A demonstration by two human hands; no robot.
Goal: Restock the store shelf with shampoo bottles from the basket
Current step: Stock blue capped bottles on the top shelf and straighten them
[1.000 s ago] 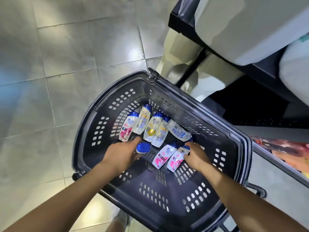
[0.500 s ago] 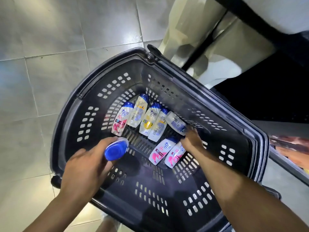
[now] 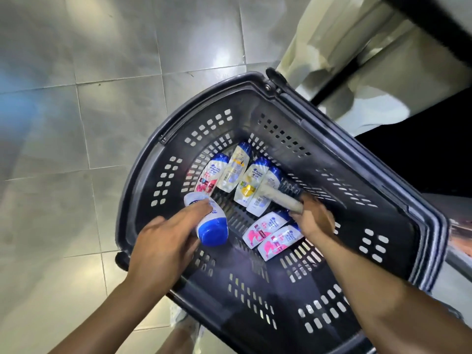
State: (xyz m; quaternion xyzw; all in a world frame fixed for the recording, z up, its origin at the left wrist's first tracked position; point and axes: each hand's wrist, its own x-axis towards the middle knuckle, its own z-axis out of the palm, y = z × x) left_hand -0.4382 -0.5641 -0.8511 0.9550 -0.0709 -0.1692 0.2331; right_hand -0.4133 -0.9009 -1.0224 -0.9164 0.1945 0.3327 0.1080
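A dark plastic basket (image 3: pixel 255 297) stands on the tiled floor below me. Several white shampoo bottles with blue caps lie on its bottom: a row of them (image 3: pixel 238 177) at the far side and two pink-labelled ones (image 3: pixel 270 232) nearer me. My left hand (image 3: pixel 163 244) grips one shampoo bottle (image 3: pixel 209 221), lifted above the basket floor with its blue cap toward me. My right hand (image 3: pixel 313 218) grips another bottle (image 3: pixel 279 198), which sticks out to the left, blurred, over the row.
Grey floor tiles (image 3: pixel 76 111) spread to the left. A dark shelf unit with pale bagged goods (image 3: pixel 357 60) stands at the upper right. A shelf edge (image 3: pixel 459 226) with reddish packs shows at the far right. A shoe (image 3: pixel 184 325) shows below the basket.
My left hand has lifted its bottle and turned it so the label shows. My right hand has closed round a bottle from the far row and raised it. The camera has moved closer.
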